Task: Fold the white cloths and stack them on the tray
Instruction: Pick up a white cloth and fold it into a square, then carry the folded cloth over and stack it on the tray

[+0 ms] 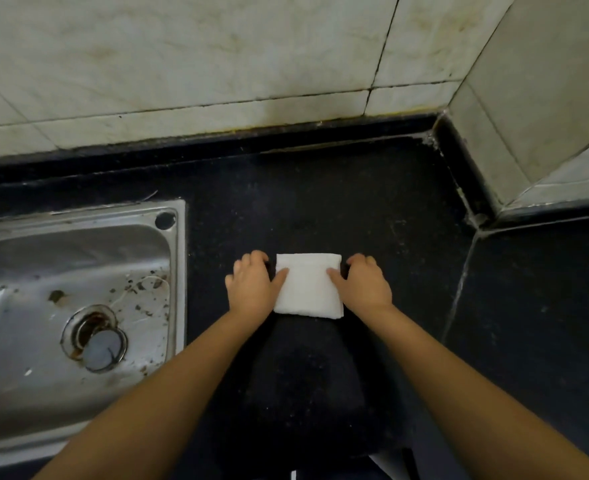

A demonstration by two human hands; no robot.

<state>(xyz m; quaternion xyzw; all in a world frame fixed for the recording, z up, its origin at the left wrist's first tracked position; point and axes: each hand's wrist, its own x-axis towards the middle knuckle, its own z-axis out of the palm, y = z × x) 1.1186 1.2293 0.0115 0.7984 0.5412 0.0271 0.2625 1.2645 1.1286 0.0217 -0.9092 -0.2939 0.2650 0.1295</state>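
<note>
One white cloth [308, 285], folded into a small thick rectangle, lies on the black counter [355, 202] in the middle of the view. My left hand [253, 284] holds its left side, thumb on top of the cloth and fingers curled at the far left corner. My right hand [364, 284] mirrors it on the right side, thumb on the cloth and fingers curled by the far right corner. A darker shape [303, 382] lies on the counter between my forearms, under the cloth's near edge; it is too dim to tell what it is.
A stainless steel sink [168, 271] with a dirty basin and a drain [95, 337] is set into the counter at the left. Tiled walls [216, 64] rise behind the counter and form a corner at the right. A pale object's corner [388, 460] shows at the bottom edge.
</note>
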